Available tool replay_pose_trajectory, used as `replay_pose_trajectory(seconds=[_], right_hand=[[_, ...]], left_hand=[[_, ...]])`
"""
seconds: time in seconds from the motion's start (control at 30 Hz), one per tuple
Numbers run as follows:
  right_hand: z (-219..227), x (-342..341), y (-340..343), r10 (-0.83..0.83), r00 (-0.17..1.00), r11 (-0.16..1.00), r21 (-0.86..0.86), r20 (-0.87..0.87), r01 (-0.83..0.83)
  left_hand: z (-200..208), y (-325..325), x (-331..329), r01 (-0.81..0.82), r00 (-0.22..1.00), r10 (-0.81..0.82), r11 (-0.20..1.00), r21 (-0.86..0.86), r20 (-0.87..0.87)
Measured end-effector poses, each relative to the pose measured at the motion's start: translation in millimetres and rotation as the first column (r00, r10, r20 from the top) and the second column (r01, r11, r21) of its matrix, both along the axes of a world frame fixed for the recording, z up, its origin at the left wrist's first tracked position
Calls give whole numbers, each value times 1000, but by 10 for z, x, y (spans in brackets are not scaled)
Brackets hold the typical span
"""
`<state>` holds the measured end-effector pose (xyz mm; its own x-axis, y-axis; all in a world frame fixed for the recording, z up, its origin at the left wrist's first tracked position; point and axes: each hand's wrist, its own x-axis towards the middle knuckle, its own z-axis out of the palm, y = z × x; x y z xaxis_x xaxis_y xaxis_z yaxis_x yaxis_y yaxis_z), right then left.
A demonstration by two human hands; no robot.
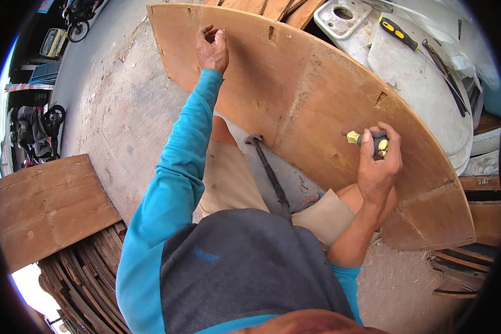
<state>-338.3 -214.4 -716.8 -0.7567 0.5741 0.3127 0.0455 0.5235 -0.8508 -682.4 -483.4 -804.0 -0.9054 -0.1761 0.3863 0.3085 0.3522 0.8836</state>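
Note:
A large brown wooden panel [317,94] with one curved edge leans across my knees. Small slots are cut near that edge. My left hand [212,51] is over the panel's upper left part, with thumb and fingers curled together; whatever may be pinched there is too small to make out. In my right hand [379,161] is a short black-and-yellow stubby screwdriver [379,143], gripped above the panel's right half, its tip toward the left. Between my legs a hammer [270,175] with a dark handle rests, head away from me.
At the upper right, a black-and-yellow screwdriver [398,33] and dark pliers [445,75] lie on a worn white surface [395,69]. Stacked wood strips [86,267] and a flat board [53,209] stand at left. Motorbikes [36,131] are parked farther off.

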Motion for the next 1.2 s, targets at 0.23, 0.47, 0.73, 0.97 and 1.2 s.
replay_pose_trajectory(seconds=[0.23,0.47,0.73,0.97,1.2], right_hand=[[134,82,-72,50,994,997,-58,97,-45],[180,-132,-171,41,990,994,92,137,-54],[80,-603,-561,23,981,986,158,194,-55],[120,-1505,-1105,136,984,989,39,116,-142],[440,-2615,-1667,274,961,960,61,17,-275]], left_hand=[[327,-355,-792,-274,910,371,873,-404,184],[334,-534,-1342,-240,961,276,874,-423,25],[27,-891,-1531,-247,950,140,883,-399,-278],[182,-944,-1522,-63,975,-47,882,-467,-219],[248,-994,-1569,68,984,-137,885,-460,-117]])
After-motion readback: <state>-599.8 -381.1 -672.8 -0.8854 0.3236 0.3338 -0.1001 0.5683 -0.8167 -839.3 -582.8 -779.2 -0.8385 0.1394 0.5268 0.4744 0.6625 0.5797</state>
